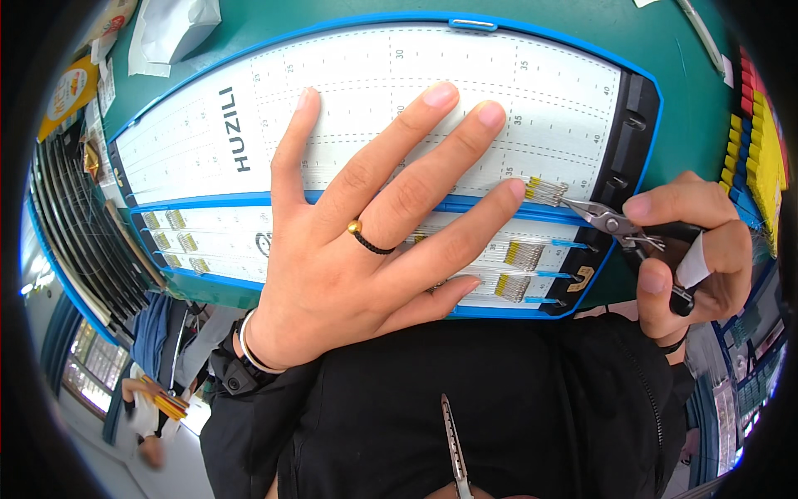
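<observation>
An open left hand [328,249] spans a long, blue-rimmed white case [453,62]; near its right edge, the right hand [730,264] grips silver pliers [609,223], probably stiff, best handle-held.

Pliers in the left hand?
No, the right hand holds the pliers; the left hand lies spread over the open case.
</observation>
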The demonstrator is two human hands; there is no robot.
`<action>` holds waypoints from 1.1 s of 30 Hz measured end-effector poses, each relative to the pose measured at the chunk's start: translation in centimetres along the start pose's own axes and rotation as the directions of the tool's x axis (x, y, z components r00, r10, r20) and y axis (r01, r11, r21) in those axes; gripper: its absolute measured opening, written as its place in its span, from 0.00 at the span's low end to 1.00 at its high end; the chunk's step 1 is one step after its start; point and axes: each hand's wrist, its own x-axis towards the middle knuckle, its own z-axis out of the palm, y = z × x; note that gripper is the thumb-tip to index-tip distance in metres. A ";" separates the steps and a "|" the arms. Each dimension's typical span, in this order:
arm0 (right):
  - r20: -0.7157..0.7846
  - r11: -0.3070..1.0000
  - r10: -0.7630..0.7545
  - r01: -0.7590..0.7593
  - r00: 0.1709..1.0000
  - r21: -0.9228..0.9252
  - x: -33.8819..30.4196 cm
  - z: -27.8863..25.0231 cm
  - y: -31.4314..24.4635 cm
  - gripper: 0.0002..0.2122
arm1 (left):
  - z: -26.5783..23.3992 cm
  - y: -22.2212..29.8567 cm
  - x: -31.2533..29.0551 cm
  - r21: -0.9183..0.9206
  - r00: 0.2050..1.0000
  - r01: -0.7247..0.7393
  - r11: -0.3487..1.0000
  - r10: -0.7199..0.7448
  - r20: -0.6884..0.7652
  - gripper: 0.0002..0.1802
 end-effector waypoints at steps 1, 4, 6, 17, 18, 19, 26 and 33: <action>-0.015 1.000 0.008 -0.008 1.000 0.009 0.2 0.2 -0.1 0.14 | 0.0 0.0 0.0 0.001 1.000 -0.001 1.000 0.001 -0.001 0.31; -0.033 1.000 0.024 -0.023 0.999 0.014 0.0 0.2 -0.2 0.14 | 0.0 0.0 0.0 0.004 1.000 -0.003 1.000 0.003 -0.002 0.31; -0.033 1.000 0.024 -0.024 0.999 0.014 -0.2 0.2 -0.1 0.14 | 0.0 0.0 0.0 0.006 1.000 -0.002 1.000 0.002 -0.002 0.30; -0.102 0.996 0.053 -0.044 0.993 0.083 -0.6 0.6 0.2 0.17 | 0.0 0.0 0.0 0.011 1.000 -0.001 1.000 0.001 0.000 0.29; -0.100 0.995 0.057 -0.048 0.993 0.088 -0.6 0.6 0.2 0.17 | 0.0 0.0 -0.1 0.009 1.000 0.000 1.000 0.000 0.000 0.29; -0.094 0.995 0.056 -0.048 0.994 0.086 -0.5 0.7 0.2 0.17 | 0.0 0.0 -0.1 0.007 1.000 0.000 1.000 0.000 0.001 0.29; -0.095 0.995 0.083 -0.077 0.992 0.071 -0.8 0.6 0.0 0.17 | 0.0 0.0 0.0 0.002 1.000 -0.001 1.000 0.001 0.003 0.29; -0.102 0.992 0.062 -0.051 0.993 0.113 -0.7 0.5 0.7 0.16 | 0.2 0.1 0.2 -0.013 1.000 0.012 1.000 -0.012 -0.005 0.30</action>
